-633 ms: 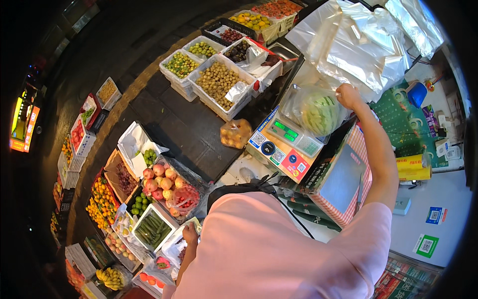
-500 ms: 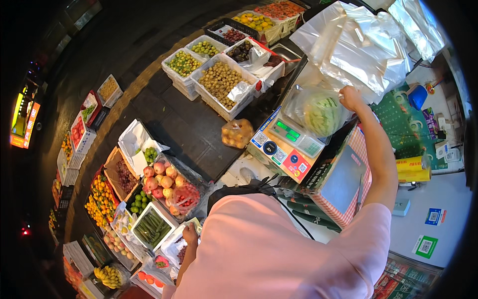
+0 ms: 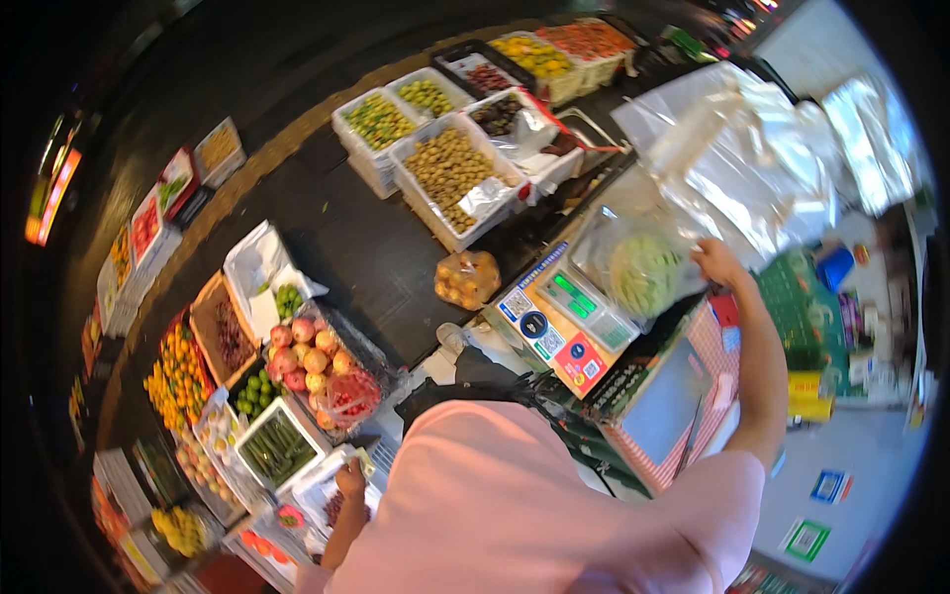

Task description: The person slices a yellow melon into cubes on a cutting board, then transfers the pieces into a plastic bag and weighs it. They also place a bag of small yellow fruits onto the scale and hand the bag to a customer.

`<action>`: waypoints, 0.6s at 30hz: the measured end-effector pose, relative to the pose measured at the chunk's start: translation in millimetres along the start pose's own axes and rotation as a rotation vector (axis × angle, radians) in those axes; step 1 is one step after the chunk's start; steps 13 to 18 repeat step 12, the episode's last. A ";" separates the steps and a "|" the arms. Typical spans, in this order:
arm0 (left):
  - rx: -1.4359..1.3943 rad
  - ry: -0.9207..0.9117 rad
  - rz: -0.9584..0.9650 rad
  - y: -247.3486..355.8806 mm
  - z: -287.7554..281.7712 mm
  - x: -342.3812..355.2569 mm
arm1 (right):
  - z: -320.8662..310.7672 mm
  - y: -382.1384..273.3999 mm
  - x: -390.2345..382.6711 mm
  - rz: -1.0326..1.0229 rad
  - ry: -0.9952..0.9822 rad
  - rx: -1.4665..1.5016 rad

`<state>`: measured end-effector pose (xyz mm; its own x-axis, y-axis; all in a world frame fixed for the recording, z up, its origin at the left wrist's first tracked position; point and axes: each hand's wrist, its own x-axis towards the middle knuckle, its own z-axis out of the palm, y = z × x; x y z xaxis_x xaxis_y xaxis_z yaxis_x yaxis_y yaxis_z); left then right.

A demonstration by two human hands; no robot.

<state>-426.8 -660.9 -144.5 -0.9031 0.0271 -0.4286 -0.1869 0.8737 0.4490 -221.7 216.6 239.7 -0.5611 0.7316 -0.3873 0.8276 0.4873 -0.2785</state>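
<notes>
A pale green striped watermelon [image 3: 643, 274] sits in a clear plastic bag [image 3: 597, 247] on the weighing scale [image 3: 584, 305], whose green display is lit. My right hand [image 3: 719, 264] reaches out to the right side of the melon, its fingers closed on the edge of the bag. On the other side, my left hand [image 3: 350, 483] is bent into a fist beside a white box of dark red grapes [image 3: 334, 509]. What it holds, if anything, is hidden; a small greenish-yellow piece shows close to it.
Clear plastic bags [image 3: 737, 163] lie stacked beyond the scale. A checked cloth and grey board [image 3: 668, 386] lie nearer me. Left are pomegranates [image 3: 317, 361], cucumbers [image 3: 282, 447] and limes [image 3: 257, 394]. Fruit crates [image 3: 455, 178] stand ahead, with a bag of round fruit [image 3: 467, 279] on the ground.
The whole view has tilted and shifted. Against the melon, my right hand has come slightly nearer to me, still at the bag's edge. My left hand stays closed near the grapes.
</notes>
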 end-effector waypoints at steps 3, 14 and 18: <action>-0.042 -0.049 -0.181 82.8 -14.0 12.2 | -26.5 12.2 2.8 -0.052 0.106 -0.252; -0.254 -0.106 -0.134 252.8 -12.5 43.7 | -63.7 -133.4 62.3 -0.291 0.075 -0.233; -0.254 -0.106 -0.134 252.8 -12.5 43.7 | -63.7 -133.4 62.3 -0.291 0.075 -0.233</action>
